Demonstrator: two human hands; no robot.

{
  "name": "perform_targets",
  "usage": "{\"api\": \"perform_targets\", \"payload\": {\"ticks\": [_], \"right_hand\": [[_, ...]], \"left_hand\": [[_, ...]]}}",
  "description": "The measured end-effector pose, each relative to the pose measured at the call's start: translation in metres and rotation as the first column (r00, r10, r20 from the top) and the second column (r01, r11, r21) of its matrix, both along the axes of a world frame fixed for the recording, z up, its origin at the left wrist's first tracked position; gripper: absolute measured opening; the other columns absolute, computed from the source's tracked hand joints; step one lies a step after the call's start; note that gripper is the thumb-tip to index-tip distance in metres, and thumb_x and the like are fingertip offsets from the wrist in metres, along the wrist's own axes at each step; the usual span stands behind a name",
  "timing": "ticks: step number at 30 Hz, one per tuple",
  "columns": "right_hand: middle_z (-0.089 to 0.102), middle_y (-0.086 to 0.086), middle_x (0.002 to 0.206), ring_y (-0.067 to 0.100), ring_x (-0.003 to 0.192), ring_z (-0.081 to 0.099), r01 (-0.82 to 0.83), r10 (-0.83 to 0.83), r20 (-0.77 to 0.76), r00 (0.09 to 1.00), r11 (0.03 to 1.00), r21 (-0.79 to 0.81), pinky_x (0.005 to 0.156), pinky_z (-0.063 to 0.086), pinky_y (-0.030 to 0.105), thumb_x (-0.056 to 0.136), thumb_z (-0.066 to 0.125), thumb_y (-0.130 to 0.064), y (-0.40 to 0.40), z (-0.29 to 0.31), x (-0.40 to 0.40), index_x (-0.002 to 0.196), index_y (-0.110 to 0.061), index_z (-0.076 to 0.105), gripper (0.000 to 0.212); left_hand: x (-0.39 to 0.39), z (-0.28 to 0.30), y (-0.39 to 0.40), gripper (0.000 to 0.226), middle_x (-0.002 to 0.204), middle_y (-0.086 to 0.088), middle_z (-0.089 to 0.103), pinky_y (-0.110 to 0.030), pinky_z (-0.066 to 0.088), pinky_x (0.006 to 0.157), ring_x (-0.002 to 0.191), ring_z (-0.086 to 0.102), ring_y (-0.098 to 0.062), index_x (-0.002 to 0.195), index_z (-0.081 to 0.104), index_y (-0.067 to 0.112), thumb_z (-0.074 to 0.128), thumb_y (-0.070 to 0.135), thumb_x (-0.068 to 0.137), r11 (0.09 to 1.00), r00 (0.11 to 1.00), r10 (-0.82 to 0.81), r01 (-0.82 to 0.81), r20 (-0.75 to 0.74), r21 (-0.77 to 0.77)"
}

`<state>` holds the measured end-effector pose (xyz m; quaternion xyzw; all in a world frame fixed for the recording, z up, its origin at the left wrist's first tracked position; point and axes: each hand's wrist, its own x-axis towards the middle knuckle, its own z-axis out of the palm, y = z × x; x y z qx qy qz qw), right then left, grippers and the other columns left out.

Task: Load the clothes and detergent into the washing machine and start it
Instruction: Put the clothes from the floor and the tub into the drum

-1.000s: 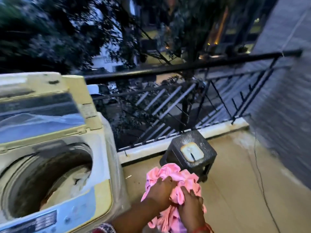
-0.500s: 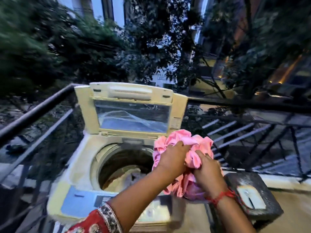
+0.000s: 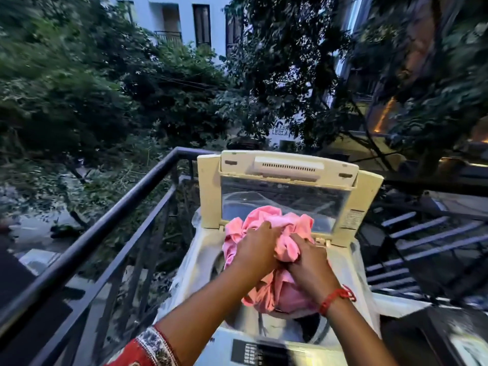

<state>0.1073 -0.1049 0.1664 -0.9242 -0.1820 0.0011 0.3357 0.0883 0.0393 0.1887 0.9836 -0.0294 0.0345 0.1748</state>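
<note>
One washing machine (image 3: 208, 180) stands in the lower middle of the frame, top-loading, its one lid (image 3: 287, 178) raised upright at the back with a clear window in it. One bundle of pink clothes (image 3: 266, 220) is held over the machine's open drum (image 3: 311, 328), right in front of the lid's window; the lower folds hang down toward the opening, though whether they touch the rim is hard to tell. A dark control panel (image 3: 261, 352) lies along the machine's near edge at the bottom of the frame, blurred.

Two hands are in view, both reaching forward from the bottom edge. The left hand (image 3: 260, 249) lies on top of the bundle, fingers curled into the cloth and gripping it. The right hand (image 3: 310, 262) sits just beside it, the two nearly touching, its fingers clenched round a fold of the same pink cloth. One red thread band (image 3: 336, 298) circles the right wrist; one red patterned sleeve (image 3: 148, 350) shows on the left arm at the lower edge.

One black railing (image 3: 105, 223) runs diagonally up from the lower left and turns behind the machine. Trees (image 3: 79, 88) fill the upper half, with one pale building (image 3: 177, 19) at the top centre
</note>
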Motion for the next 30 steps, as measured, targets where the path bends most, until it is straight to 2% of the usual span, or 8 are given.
{"api": "perform_targets", "payload": {"ticks": [9,14,19,22,24,26,28,30], "right_hand": [[0.068,0.008,0.112,0.032,0.103,0.06,-0.048,0.039,-0.085,0.996,0.992,-0.116,0.09,0.046,0.04,0.072,0.066,-0.013,0.02,-0.058,0.017,0.119,-0.03,0.057,0.051],[0.06,0.004,0.123,0.03,0.112,0.053,-0.094,0.04,-0.205,0.978,0.96,-0.262,0.095,0.042,0.035,0.07,0.068,-0.027,0.014,-0.104,0.032,0.122,-0.03,0.056,0.053],[0.056,0.012,0.134,0.022,0.136,0.041,-0.225,0.101,-0.35,0.931,0.915,-0.335,0.108,0.033,0.023,0.076,0.071,-0.024,-0.005,-0.143,0.055,0.119,-0.021,0.064,0.043],[0.071,0.006,0.106,0.02,0.106,0.063,-0.108,0.029,-0.404,0.914,0.979,-0.173,0.089,0.045,0.02,0.077,0.071,-0.014,-0.011,-0.155,0.07,0.099,-0.017,0.071,0.023],[0.073,0.006,0.093,0.02,0.091,0.066,0.067,-0.065,-0.484,0.873,0.998,-0.014,0.085,0.05,0.029,0.079,0.071,-0.009,-0.009,-0.16,0.082,0.093,-0.013,0.072,0.014],[0.072,0.013,0.094,0.024,0.089,0.066,0.275,-0.127,-0.627,0.768,0.95,0.146,0.083,0.051,0.038,0.084,0.069,-0.006,-0.004,-0.163,0.095,0.099,-0.006,0.07,0.016],[0.067,0.014,0.086,0.023,0.077,0.062,0.542,-0.052,-0.823,0.566,0.776,0.323,0.068,0.05,0.036,0.091,0.059,-0.001,0.004,-0.168,0.108,0.105,-0.003,0.063,0.015],[0.06,0.01,0.079,0.018,0.071,0.057,0.723,0.094,-0.908,0.409,0.574,0.385,0.063,0.046,0.028,0.094,0.048,0.004,0.011,-0.174,0.125,0.101,-0.007,0.058,0.016]], "left_hand": [[0.016,-0.072,0.022,0.066,0.13,-0.009,0.048,-0.048,0.052,0.091,0.115,0.054,-0.034,0.143,0.036,0.027,0.064,0.027,0.083,0.999,0.985,0.043,-0.039,-0.166,0.027],[0.022,-0.121,0.028,0.064,0.134,-0.012,0.044,-0.044,0.046,0.098,0.122,0.05,-0.034,0.137,0.039,0.017,0.068,0.027,0.081,0.999,0.941,0.043,-0.031,-0.335,0.041],[0.033,-0.161,0.027,0.049,0.136,-0.009,0.048,-0.041,0.044,0.101,0.127,0.049,-0.029,0.131,0.049,0.016,0.063,0.021,0.085,0.998,0.891,0.051,-0.031,-0.45,0.05],[0.05,-0.17,0.014,0.028,0.119,-0.008,0.065,-0.029,0.048,0.093,0.113,0.062,-0.025,0.112,0.066,0.015,0.06,0.023,0.086,0.959,0.883,0.124,-0.224,-0.453,-0.175],[0.066,-0.177,0.004,0.018,0.103,-0.009,0.073,-0.019,0.044,0.077,0.101,0.067,-0.023,0.097,0.071,0.01,0.059,0.02,0.088,0.828,0.848,0.22,-0.423,-0.481,-0.369],[0.085,-0.188,-0.004,0.022,0.094,-0.014,0.073,-0.024,0.048,0.077,0.091,0.068,-0.027,0.092,0.07,0.008,0.054,0.021,0.096,0.609,0.771,0.311,-0.61,-0.556,-0.506],[0.104,-0.199,-0.012,0.024,0.079,-0.017,0.065,-0.041,0.058,0.077,0.068,0.062,-0.027,0.085,0.065,0.01,0.052,0.024,0.099,0.251,0.68,0.277,-0.733,-0.679,-0.632],[0.125,-0.211,-0.018,0.022,0.066,-0.011,0.052,-0.036,0.055,0.058,0.051,0.048,-0.018,0.084,0.056,0.012,0.051,0.028,0.099,-0.068,0.622,0.216,-0.759,-0.753,-0.647]]}}
